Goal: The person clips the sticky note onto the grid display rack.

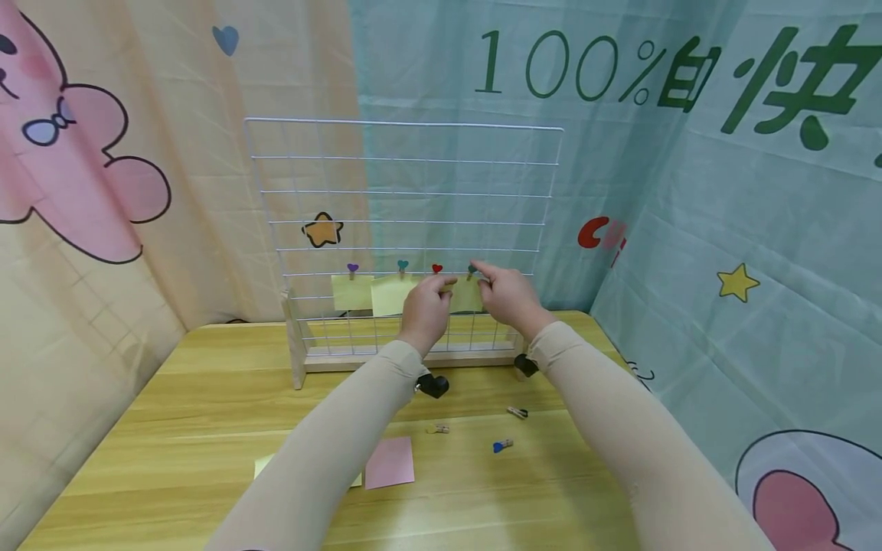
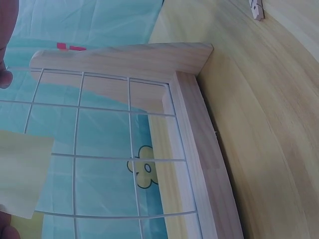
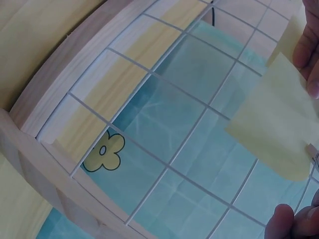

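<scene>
Four yellow sticky notes hang in a row on the white wire grid [image 1: 405, 194], topped by heart clips in purple [image 1: 353, 268], teal [image 1: 403, 265], red [image 1: 437, 268] and green [image 1: 472, 268]. My left hand [image 1: 426, 312] pinches the edge of the rightmost sticky note [image 3: 276, 122] between thumb and finger. My right hand [image 1: 511, 298] reaches in from the right, its extended index fingertip touching the green heart clip. In the right wrist view that clip's wooden end grips the note at the frame's edge, with the right thumb [image 3: 279, 222] apart from it.
The grid stands in a wooden base [image 1: 413, 358] on the wood-grain table [image 1: 207, 390]. Nearer me lie a pink sticky note [image 1: 390, 463], a yellow clip [image 1: 438, 428], a blue heart clip [image 1: 502, 445] and a dark clip [image 1: 517, 412]. A printed curtain [image 1: 441, 69] hangs behind.
</scene>
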Motion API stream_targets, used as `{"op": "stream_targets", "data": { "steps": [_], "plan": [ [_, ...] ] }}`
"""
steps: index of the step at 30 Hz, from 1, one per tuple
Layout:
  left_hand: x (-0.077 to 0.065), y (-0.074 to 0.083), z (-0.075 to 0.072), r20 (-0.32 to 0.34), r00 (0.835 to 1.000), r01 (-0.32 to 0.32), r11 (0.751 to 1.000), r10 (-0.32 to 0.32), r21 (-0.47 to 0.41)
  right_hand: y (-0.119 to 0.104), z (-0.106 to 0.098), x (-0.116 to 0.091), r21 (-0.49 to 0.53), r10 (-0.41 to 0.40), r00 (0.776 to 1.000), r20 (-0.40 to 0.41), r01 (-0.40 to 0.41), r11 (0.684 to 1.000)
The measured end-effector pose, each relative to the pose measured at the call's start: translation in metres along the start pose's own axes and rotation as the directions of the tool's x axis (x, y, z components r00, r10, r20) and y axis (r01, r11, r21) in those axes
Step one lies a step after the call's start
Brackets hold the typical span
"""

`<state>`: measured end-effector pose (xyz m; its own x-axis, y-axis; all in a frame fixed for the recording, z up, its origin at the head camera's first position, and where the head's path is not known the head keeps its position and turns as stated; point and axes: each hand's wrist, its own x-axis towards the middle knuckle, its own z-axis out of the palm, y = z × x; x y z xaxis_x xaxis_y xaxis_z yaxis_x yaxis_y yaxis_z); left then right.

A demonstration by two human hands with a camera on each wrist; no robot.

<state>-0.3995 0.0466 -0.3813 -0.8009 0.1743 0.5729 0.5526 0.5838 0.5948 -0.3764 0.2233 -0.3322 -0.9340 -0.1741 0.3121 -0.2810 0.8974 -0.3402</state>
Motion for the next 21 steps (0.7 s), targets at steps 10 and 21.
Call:
{"op": "stream_targets", "data": {
  "steps": [10,21],
  "plan": [
    [-0.0003,-0.0026,0.0008,0.002,1.000,-0.017,1.000,0.017,0.004,0.0029,-0.0001,-0.0026,0.020,-0.021,1.000,0.002,0.021,1.000],
    [-0.0003,-0.0033,0.0007,0.005,0.999,-0.041,0.999,0.041,0.020,0.0018,-0.0004,-0.0050,0.024,-0.032,0.999,-0.009,0.033,0.999]
  ]
}}
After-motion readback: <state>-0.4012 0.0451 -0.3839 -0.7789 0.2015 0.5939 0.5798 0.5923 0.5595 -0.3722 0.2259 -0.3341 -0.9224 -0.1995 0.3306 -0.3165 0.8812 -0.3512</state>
